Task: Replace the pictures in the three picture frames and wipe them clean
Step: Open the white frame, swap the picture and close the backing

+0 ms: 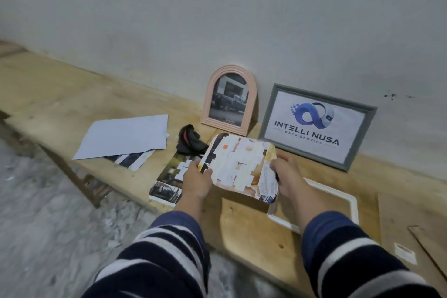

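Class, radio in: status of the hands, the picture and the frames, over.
Both hands, left and right, grip the picture above the table. White frame lies flat, empty. Pink frame and grey frame lean on the wall. Nothing in the way.

The grey frame [316, 126] by the wall holds a white picture with big dark letters that say "INTELLI NUSA". Smaller words under them say "DATA SERVICE". A blue loop sign sits above the words. The small sticker [405, 253] on the table is too blurry to read.
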